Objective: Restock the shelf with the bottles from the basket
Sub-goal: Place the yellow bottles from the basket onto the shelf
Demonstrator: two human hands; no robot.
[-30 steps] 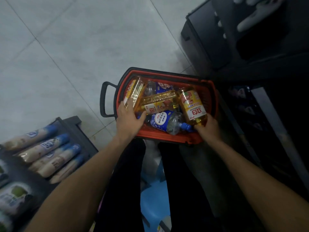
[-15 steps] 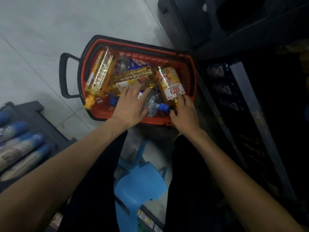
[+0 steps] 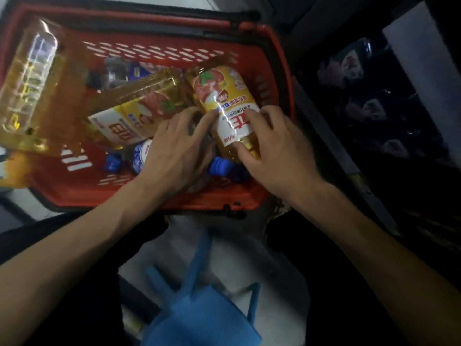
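Head camera looks straight down into the red shopping basket [image 3: 162, 49] on the floor in front of my knees. My right hand [image 3: 274, 151] is wrapped around the oil bottle [image 3: 222, 96] at the right end of the basket, fingers [image 3: 252, 118] curled over its white-and-yellow label and thumb under its neck end. The bottle lies on top of the others, base towards the far wall. My left hand [image 3: 174, 151] grasps nothing: its fingers are spread and loosely bent, the index fingertip touching that same bottle's left side, and the palm hovers over a clear bottle with a blue-and-white label [image 3: 144, 152]. A second oil bottle [image 3: 139, 111] lies slantwise just beside my left fingers, and a larger oil bottle [image 3: 32, 78] leans across the basket's left end. To the right of the basket stands the dark shelf [image 3: 331, 136]; what is stocked there is too dim to name. A blue plastic stool [image 3: 204, 315] shows between my legs.
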